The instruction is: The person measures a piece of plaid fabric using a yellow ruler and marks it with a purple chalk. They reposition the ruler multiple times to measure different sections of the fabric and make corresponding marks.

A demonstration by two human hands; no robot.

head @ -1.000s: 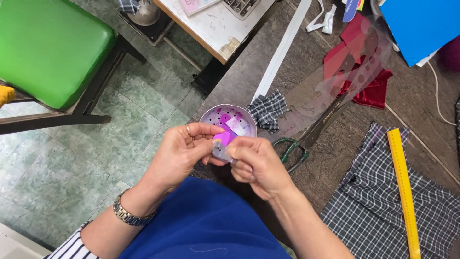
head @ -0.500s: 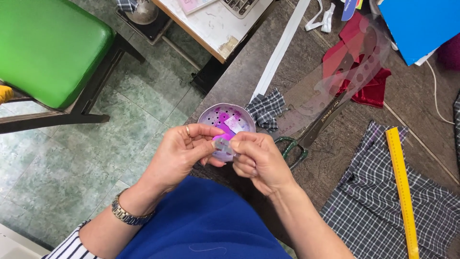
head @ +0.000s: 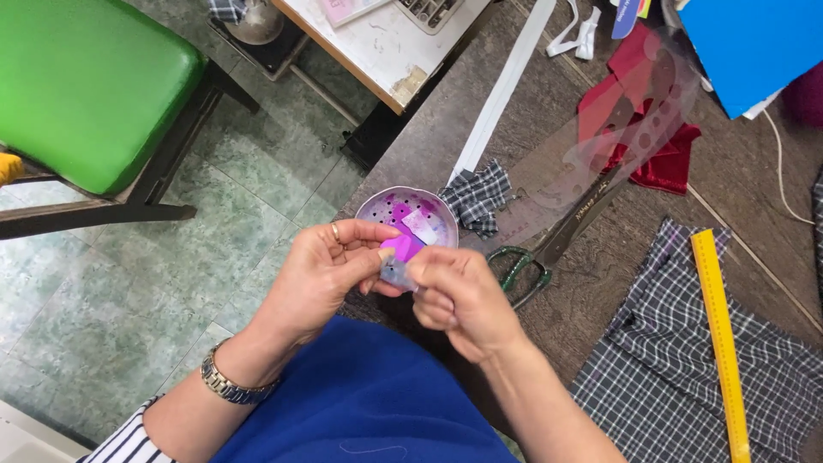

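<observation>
Currently I have both the left hand [head: 330, 270] and right hand [head: 459, 296] pinched on a small pale piece [head: 396, 273] at frame centre, just below the perforated purple dish [head: 377, 208]; separating it calls for fingertip control.

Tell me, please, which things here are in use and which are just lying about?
In use: left hand, right hand, small pale piece pinched between them, purple round dish.
Lying about: scissors, yellow ruler, clear curve template, red cloth, checked fabric.

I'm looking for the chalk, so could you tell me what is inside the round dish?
The dish holds flat magenta and pale pieces, maybe chalk. The left hand and right hand cover its near edge, pinching something small.
</observation>
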